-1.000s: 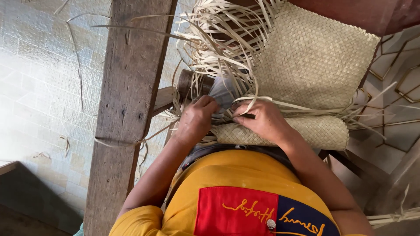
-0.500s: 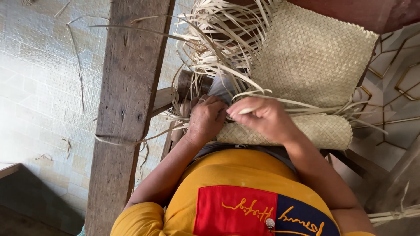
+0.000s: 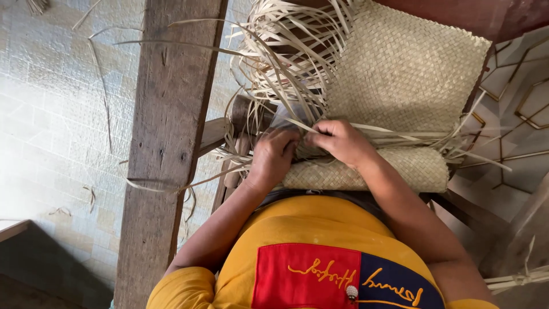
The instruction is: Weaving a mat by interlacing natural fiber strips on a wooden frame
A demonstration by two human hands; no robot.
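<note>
A pale woven straw mat (image 3: 406, 74) lies ahead of me, its near end rolled into a cylinder (image 3: 394, 171) against my lap. Many loose straw strips (image 3: 286, 63) fan out from its unfinished left edge. My left hand (image 3: 273, 157) presses on the weave edge with fingers curled over some strips. My right hand (image 3: 338, 142) sits right beside it, fingers pinched closed on thin strips that run off to the right. Both hands nearly touch. My yellow shirt fills the bottom of the view.
A thick upright wooden beam (image 3: 168, 143) stands just left of my left arm, with a wooden frame piece (image 3: 214, 133) behind the strips. Tiled floor (image 3: 51, 114) with stray straw scraps lies to the left. A dark wooden bar (image 3: 469, 11) borders the mat's far side.
Both hands have shifted slightly along the weave edge and closed together. My right hand now curls tighter over the strips, and my left hand has pressed down closer beside it.
</note>
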